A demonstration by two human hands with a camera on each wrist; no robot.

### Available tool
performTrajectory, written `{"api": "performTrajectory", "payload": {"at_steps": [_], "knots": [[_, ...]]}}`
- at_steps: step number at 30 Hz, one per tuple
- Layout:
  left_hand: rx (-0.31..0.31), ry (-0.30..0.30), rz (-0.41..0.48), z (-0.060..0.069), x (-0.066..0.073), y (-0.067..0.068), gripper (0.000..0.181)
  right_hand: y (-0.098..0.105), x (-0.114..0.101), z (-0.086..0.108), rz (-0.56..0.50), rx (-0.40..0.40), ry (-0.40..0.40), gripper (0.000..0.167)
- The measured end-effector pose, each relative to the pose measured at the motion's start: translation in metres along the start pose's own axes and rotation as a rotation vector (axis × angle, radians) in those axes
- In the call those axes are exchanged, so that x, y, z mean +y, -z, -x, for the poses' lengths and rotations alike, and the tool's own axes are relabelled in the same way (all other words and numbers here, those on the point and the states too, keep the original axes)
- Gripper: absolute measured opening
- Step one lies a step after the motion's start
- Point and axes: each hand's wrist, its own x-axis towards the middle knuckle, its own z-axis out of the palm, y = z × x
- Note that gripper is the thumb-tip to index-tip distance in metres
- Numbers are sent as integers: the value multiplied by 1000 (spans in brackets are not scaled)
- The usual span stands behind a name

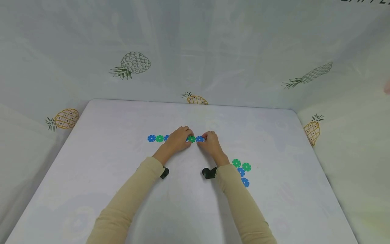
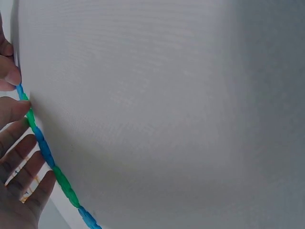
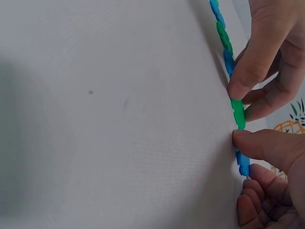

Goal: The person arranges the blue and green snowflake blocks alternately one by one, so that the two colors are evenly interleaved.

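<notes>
A row of notched plastic snowflake discs, blue and green by turns, runs across the far part of the table, with a blue disc at its left end. My left hand covers the middle of the row and pinches the green disc between thumb and fingers. At the right end my right hand pinches a blue disc, which sits against that green one. Seen edge-on in the right wrist view, the green disc and the blue disc line up. Whether their notches interlock I cannot tell.
Beside my right forearm lie loose discs: a green disc, another green disc, a blue disc and a second blue disc partly behind the sleeve. The white table meets a pineapple-printed curtain at its far edge.
</notes>
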Motion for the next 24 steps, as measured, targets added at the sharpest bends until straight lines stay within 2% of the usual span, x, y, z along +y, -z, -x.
{"api": "performTrajectory", "payload": {"at_steps": [9,10,16,17,24], "knots": [[-3,-3,-12,0,0,1,30,-2,1,-2,-29,1,-15,31],[-4,-3,-11,1,1,1,30,-2,2,-2,-24,19,5,30],[-5,1,0,1,2,3,29,-3,3,-2,-30,22,4,30],[-6,3,3,2,2,3,29,-3,2,-3,-35,8,-14,30],[-2,-1,8,1,2,3,29,-3,0,0,6,22,1,30]]}}
